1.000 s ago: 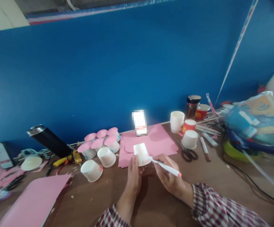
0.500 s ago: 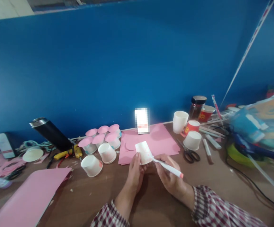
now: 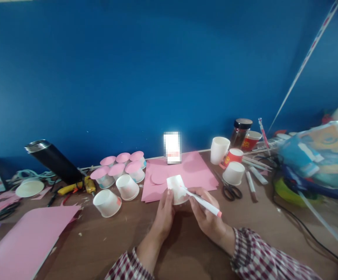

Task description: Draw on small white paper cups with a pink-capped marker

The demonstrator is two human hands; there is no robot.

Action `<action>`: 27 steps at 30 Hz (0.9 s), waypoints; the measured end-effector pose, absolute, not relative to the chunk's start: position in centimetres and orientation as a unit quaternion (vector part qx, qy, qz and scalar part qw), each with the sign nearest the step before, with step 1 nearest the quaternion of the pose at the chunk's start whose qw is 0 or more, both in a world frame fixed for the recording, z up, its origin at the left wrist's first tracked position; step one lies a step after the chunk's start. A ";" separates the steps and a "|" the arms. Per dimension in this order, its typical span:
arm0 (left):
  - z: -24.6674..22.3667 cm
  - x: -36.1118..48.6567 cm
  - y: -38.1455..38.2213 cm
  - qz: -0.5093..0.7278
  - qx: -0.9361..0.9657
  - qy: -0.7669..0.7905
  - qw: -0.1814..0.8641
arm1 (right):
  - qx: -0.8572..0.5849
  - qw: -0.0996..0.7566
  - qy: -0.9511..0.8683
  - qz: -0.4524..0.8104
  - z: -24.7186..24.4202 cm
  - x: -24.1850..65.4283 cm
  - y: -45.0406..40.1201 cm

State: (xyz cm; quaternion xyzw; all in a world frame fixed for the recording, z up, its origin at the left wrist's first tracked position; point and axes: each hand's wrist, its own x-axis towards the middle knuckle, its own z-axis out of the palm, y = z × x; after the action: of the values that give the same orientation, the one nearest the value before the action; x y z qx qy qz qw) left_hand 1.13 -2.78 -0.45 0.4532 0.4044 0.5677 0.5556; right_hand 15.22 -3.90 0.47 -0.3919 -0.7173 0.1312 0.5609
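My left grip [image 3: 163, 217] clasps a tapered paper cup [image 3: 175, 184]; at the cup's side, my right grip [image 3: 208, 217] pinches a slim marker [image 3: 205, 203].

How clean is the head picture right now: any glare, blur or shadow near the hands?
Head view: the white rectangle by the blue wall is blown out and pixelated, unreadable; head view: the plastic bag at far right is smeared; head view: soft shadow darkens the brown table between left hand and right hand; head view: any fine marks on the held cup are too soft to make out.
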 end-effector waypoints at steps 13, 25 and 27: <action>-0.2 1.0 -2.9 0.532 0.460 0.422 0.572 | -0.397 0.558 -0.718 0.130 0.5 15.1 -3.8; -0.6 1.0 -3.0 0.540 0.473 0.443 0.536 | -0.397 0.561 -0.714 0.134 0.3 15.1 -3.8; -0.6 0.9 -3.0 0.532 0.477 0.445 0.539 | -0.399 0.563 -0.712 0.131 0.4 15.1 -3.8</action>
State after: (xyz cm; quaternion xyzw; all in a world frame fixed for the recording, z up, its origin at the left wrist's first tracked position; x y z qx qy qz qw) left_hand 0.91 -2.97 -0.60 0.4775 0.4452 0.5324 0.5388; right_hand 15.07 -3.78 0.40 -0.3989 -0.7121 0.1312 0.5627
